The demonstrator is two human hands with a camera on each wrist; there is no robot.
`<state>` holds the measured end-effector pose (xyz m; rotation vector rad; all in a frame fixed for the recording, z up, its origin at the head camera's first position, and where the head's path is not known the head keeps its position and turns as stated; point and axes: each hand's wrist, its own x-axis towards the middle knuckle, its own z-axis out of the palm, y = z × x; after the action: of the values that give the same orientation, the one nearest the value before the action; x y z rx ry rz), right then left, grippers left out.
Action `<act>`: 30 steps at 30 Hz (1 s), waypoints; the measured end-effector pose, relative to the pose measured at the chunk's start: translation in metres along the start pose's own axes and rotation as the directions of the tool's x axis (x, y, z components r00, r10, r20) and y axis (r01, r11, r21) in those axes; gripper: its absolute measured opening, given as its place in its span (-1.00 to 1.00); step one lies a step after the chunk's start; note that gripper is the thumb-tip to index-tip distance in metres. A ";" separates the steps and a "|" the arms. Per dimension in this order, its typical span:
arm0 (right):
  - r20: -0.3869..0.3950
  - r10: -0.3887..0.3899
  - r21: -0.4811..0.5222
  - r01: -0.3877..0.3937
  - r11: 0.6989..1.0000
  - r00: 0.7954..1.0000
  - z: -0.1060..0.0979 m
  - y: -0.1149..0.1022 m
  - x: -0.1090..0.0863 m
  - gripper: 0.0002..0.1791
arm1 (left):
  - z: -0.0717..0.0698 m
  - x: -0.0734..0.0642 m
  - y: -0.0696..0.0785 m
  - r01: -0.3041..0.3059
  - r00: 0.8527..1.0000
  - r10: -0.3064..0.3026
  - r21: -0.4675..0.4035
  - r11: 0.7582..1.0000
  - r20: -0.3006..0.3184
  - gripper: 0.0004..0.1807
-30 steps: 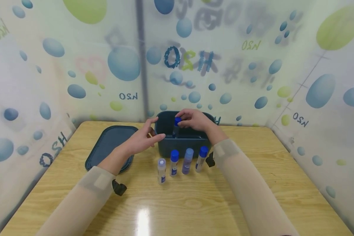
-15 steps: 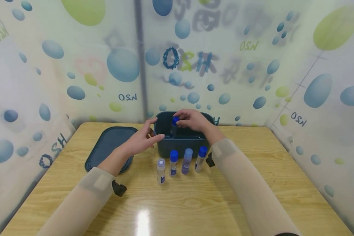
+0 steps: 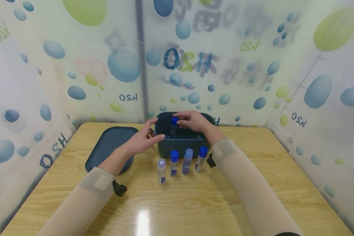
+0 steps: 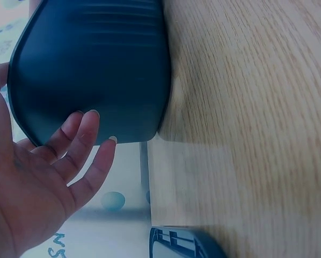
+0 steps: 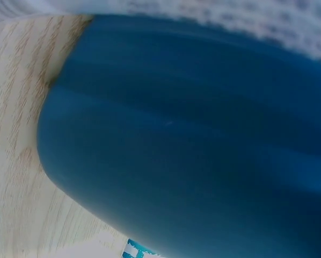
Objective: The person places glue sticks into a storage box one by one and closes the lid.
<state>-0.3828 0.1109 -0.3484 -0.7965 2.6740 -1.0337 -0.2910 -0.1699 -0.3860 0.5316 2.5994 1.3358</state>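
Note:
In the head view, my right hand (image 3: 193, 121) pinches the blue cap of a glue stick (image 3: 173, 126), upright inside a dark blue bin (image 3: 184, 147). Whether its base touches the bin's floor is hidden. At the bin's left end is my left hand (image 3: 141, 139), fingers spread along the rim and end wall. In the left wrist view, fingertips of the left hand (image 4: 48, 166) rest against the outside of the bin (image 4: 96, 64). Only the bin's outer wall (image 5: 176, 145) shows in the right wrist view, the right hand being out of sight there.
Several glue sticks stand before the bin: clear-capped (image 3: 161, 172), blue-capped (image 3: 173, 164), a purplish one (image 3: 187, 162) and another blue-capped one (image 3: 201, 160). A dark lid (image 3: 113, 141) lies left on the wooden table (image 3: 177, 209). Behind hangs a patterned curtain (image 3: 242, 65).
My right hand has shifted slightly left inside the bin with the glue stick. The left hand stays at the bin's end, and the glue sticks on the table have not moved.

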 end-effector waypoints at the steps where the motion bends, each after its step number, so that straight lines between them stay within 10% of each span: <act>1: 0.003 0.003 0.001 -0.003 1.000 1.000 0.000 0.000 0.000 -0.53 | 0.000 0.000 0.000 0.002 1.000 -0.002 -0.004 1.000 0.000 0.06; 30: -0.045 -0.017 0.066 0.020 0.998 0.999 -0.017 -0.007 -0.029 -0.49 | 0.002 0.000 -0.001 -0.003 1.000 0.003 0.013 1.000 -0.011 0.03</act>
<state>-0.3607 0.1321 -0.3317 -0.7955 2.6576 -1.1517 -0.2907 -0.1692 -0.3880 0.5311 2.6190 1.3275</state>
